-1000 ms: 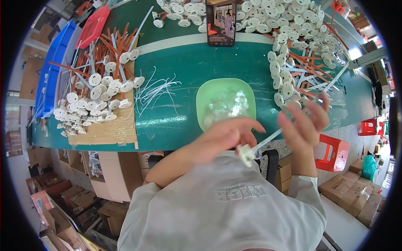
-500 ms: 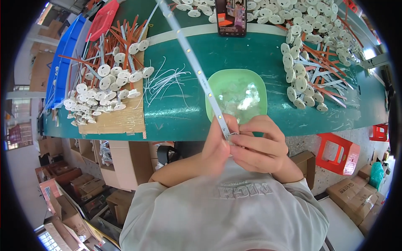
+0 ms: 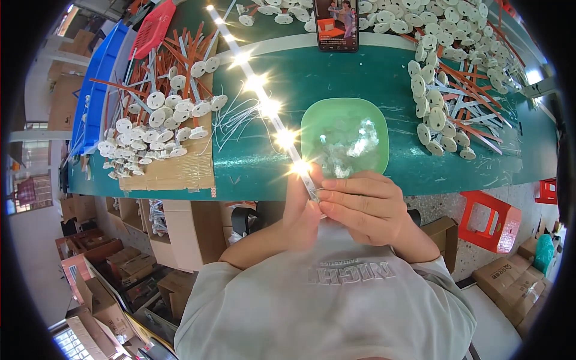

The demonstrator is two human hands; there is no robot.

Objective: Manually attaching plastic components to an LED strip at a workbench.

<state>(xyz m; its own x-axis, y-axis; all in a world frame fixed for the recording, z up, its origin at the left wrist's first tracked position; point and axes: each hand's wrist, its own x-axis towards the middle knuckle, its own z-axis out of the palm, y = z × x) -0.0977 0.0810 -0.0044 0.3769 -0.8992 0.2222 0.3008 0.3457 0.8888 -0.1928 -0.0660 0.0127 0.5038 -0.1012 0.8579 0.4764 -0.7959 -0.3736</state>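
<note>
My left hand grips the lower end of a slim white LED strip, with the thumb pressed near its tip. The strip slants up and to the left over the table, and several of its LEDs glow brightly. My right hand is closed at the same end, fingertips together against the strip's tip. A thin wire-like bit shows there, but what lies between the right fingers is mostly hidden. Just beyond both hands stands a light green bowl with clear, shiny small pieces inside.
White round-based parts with orange and grey strips pile up on cardboard at left and on the green table at right. Loose white wires lie beside the left pile. A phone stands at the back; a red stool is below right.
The LEDs on the strip have lit up; they were dark before. Both hands and the strip's lower end have shifted slightly left in the picture.
</note>
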